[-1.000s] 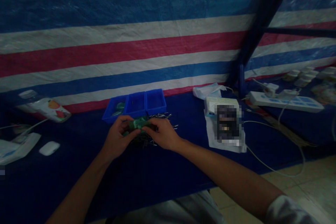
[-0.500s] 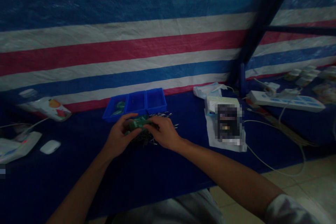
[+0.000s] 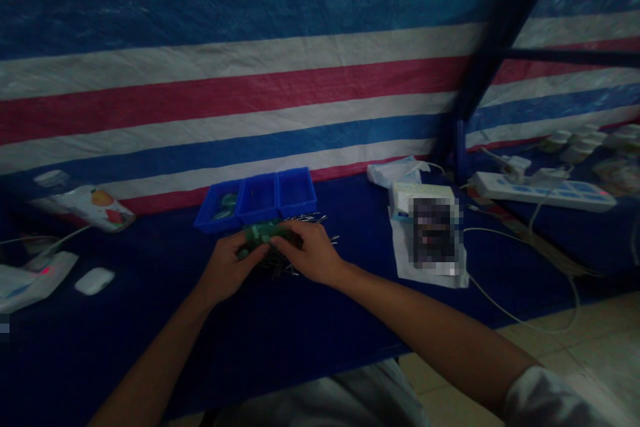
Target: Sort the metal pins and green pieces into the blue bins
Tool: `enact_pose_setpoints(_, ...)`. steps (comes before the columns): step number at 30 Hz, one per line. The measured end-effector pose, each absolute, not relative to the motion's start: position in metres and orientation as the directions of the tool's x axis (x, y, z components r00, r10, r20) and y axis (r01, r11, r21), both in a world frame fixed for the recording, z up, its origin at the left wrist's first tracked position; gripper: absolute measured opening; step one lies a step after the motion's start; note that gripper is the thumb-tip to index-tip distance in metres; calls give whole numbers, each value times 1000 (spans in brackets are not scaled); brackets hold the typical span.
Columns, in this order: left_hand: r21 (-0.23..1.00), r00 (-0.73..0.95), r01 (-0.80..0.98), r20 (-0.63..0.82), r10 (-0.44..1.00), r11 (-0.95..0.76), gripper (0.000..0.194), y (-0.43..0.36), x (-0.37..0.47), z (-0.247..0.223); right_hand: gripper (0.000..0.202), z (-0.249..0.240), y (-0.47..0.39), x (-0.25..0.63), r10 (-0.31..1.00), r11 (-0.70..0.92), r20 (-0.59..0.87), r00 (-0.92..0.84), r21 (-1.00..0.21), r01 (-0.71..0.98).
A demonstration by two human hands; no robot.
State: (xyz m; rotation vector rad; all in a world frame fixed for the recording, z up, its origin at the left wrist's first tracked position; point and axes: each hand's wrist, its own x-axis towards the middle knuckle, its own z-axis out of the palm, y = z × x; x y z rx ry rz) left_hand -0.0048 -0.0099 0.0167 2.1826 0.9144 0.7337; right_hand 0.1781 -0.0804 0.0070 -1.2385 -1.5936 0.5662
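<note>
Between my two hands is a small green piece point(image 3: 261, 233), perhaps translucent plastic; its exact kind is too dim to make out. My left hand point(image 3: 229, 259) pinches its left side with thumb and fingers. From the right, my right hand point(image 3: 313, 250) grips the other side, its thumb near the left thumb. Under and behind the hands lies a loose pile of thin metal pins point(image 3: 280, 263), partly hidden by the fingers. Just beyond stands a row of blue plastic bins point(image 3: 257, 197); the left one contains similar green pieces point(image 3: 226, 205).
On the left are a bottle point(image 3: 106, 208), a white case point(image 3: 95, 281) and a power strip point(image 3: 37, 278). To the right, a box point(image 3: 400, 199) and a blurred-out item lie on white paper point(image 3: 403, 260). Cables trail beside another power strip point(image 3: 545, 191). A striped tarp point(image 3: 250, 93) hangs behind.
The left fingers have shifted down behind the green piece, which has turned and now shows a longer side. My right hand stays nearly in place.
</note>
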Motion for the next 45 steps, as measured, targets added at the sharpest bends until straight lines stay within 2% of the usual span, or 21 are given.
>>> enact_pose_setpoints(6, 745, 585, 393, 250, 772, -540, 36, -10, -9, 18, 32, 6, -80, 178, 900, 381, 436, -12, -772, 509)
enact_pose_setpoints(17, 799, 585, 352, 218, 781, -487, 35, -10, -9, 19, 23, 4, -79, 177, 890, 419, 450, -71, -747, 517)
enact_pose_setpoints(23, 782, 601, 344, 241, 762, -519, 28, -10, -11, 24, 21, 3, -79, 177, 896, 419, 433, -96, -755, 505)
enact_pose_setpoints(34, 804, 564, 349, 230, 793, -481, 40, -11, -6, 19, 27, 9, -84, 177, 911, 358, 412, -29, -751, 555)
enact_pose_setpoints(45, 772, 573, 377, 239, 784, -512, 35, -11, -6, 19, 19, 11, -85, 179, 903, 379, 428, -42, -745, 550)
